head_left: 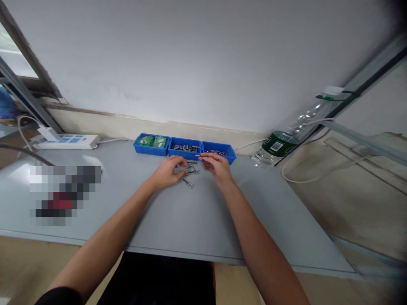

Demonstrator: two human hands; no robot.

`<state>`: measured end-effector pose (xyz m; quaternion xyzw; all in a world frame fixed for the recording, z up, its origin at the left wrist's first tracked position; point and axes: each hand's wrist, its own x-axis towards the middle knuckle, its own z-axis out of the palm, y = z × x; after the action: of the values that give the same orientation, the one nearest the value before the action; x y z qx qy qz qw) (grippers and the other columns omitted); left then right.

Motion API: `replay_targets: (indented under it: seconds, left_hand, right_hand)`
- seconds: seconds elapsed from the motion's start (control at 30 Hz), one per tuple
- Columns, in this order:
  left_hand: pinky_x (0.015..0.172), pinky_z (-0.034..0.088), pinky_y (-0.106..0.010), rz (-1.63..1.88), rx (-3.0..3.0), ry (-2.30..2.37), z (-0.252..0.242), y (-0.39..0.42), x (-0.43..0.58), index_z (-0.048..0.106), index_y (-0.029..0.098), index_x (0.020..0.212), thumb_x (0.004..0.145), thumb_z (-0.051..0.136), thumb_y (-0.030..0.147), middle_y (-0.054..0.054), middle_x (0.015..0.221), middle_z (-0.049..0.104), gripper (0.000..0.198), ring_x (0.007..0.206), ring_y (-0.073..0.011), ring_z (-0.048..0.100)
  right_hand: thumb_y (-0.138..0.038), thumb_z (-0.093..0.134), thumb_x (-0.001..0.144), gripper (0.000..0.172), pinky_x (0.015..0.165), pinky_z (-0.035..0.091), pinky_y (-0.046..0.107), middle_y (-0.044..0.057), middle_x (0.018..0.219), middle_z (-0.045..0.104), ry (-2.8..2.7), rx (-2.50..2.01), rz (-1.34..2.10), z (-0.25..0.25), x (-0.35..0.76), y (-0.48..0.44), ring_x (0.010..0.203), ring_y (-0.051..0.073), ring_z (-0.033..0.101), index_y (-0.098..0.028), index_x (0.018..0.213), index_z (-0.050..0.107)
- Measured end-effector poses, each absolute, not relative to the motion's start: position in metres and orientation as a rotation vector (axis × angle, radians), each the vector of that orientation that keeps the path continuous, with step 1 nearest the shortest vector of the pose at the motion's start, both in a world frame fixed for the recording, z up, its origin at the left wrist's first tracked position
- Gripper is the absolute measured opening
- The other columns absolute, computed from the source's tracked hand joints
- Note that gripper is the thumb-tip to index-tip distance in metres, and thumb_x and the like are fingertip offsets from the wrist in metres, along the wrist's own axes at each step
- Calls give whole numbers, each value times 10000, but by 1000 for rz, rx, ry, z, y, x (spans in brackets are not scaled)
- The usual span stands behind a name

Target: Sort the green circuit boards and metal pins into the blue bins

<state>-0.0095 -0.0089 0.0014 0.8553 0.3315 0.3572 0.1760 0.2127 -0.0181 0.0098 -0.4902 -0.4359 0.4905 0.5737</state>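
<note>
Forearms (247, 224) are pointing toward twelve o'clock; left hand (168, 173) and right hand (220, 168) are flanking loose metal pieces (188, 184), grips unclear; careless nudging could be scattering them.

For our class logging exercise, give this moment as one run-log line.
left hand: beside small silver metal pieces | right hand: before rightmost blue plastic bin | grips: unclear | surface: grey tabletop

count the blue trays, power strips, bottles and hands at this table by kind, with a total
Blue trays: 3
Power strip: 1
Bottle: 1
Left hand and right hand: 2
Total: 7
</note>
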Motion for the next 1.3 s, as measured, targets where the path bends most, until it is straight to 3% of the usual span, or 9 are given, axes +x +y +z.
replay_targets:
  seconds: [0.13,0.33,0.57,0.97,1.3]
  left_hand:
    - [957,525,-436,811,2556,786,1,-12,-11,708,218,996,851,727,219,-84,1058,698,146,1078,-279,632]
    - [927,521,-411,696,2659,757,-7,-10,-6,720,205,915,891,690,149,-92,1015,683,68,1033,-269,621]
    - [907,504,-407,685,2730,837,-7,-8,-2,658,187,886,943,607,137,-94,953,674,92,967,-266,612]
    - [792,478,-351,898,2677,1014,-3,-6,-8,611,203,883,948,641,210,-68,914,663,72,918,-253,584]
    - [789,471,-348,1039,2663,1017,-4,-5,-10,605,203,866,954,649,240,-52,882,674,105,879,-239,570]
  right_hand:
    - [-307,766,639,429,736,562,321,96,1189,766,-815,-1175,976,5,223,-10,897,216,740,-225,1060,782]
    - [-355,752,672,439,696,564,329,104,1219,754,-855,-1226,973,0,225,-8,874,231,756,-232,1093,762]
    - [-325,750,653,392,673,533,296,94,1162,772,-855,-1219,997,2,220,-10,785,182,730,-219,1030,765]
    - [-363,772,699,213,632,504,305,46,769,761,-1363,-1198,1175,8,211,-21,646,165,644,-223,857,799]
    - [-414,848,698,309,744,543,328,71,851,781,-1417,-1070,1387,12,205,-29,759,186,714,-203,921,808]
